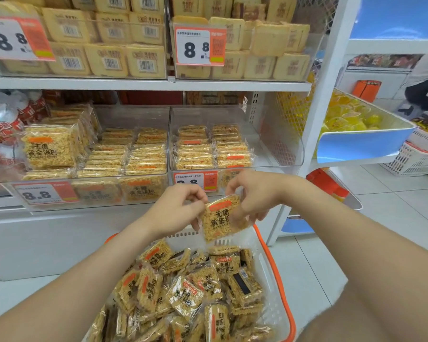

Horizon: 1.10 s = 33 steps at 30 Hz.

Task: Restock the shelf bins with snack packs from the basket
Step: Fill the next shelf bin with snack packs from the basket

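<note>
Head view: white metal shelving unit (143, 83), two tiers visible. Lower tier carries two bins side by side: left clear plastic bin (134, 119), stacked with rows of rice-cracker packs; right clear plastic bin (277, 144), stocked in its left part. White plastic basket (279, 275) with orange rim, below the hands, heaped with clear-wrapped golden rice-cracker snack packs (183, 292). Left hand (176, 211) pinches the left edge of one held pack (219, 219); right hand (252, 196) grips its right edge. Held pack tilted, above the basket's far end, just below the orange-and-white price tag (195, 181).
</note>
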### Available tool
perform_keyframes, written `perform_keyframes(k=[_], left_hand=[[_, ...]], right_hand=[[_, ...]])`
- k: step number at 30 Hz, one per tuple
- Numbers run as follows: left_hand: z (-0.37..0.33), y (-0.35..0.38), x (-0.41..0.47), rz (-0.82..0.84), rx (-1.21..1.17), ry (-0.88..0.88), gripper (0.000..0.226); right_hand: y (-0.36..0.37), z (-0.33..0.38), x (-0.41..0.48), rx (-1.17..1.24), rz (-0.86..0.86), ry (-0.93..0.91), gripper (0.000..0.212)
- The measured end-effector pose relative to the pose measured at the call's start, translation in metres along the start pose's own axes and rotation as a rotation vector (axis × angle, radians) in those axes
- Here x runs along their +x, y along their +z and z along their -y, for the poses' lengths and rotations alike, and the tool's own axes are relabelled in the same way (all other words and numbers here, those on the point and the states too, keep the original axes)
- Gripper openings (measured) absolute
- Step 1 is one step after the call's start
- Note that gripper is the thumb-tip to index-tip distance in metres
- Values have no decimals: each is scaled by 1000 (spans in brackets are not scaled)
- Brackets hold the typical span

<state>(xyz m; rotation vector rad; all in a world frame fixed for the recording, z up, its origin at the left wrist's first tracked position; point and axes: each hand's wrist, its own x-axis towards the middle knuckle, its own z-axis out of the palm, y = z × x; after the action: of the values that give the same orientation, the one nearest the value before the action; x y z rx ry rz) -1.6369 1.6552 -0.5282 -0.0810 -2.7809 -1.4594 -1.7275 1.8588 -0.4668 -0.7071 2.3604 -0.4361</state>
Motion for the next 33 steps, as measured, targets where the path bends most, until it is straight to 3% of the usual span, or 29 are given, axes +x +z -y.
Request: perform_keyframes(k=[5,8,11,13,17,22,29,33], left_hand=[[-13,3,12,-162,74,144,12],[-17,6,20,-341,130,216,14],[-17,9,31,-563,305,215,33],[-18,9,36,-652,498,248,26],[-10,9,50,-556,762,351,24],[-1,16,60,-429,790,316,25],[4,19,62,-503,878,298,21],[3,20,60,-542,889,289,20]], right_hand=[[-4,0,9,-181,-200,-238,17],[-12,0,10,-229,-318,-292,18],[-31,-7,8,-149,-487,-262,8],[-42,-15,9,-21,-646,-244,15],[-46,-29,22,78,-899,-198,28],[-43,-41,40,-111,-806,-96,33],[-40,-41,58,-337,-557,-5,32],[-41,-33,52,-261,-490,-12,35]])
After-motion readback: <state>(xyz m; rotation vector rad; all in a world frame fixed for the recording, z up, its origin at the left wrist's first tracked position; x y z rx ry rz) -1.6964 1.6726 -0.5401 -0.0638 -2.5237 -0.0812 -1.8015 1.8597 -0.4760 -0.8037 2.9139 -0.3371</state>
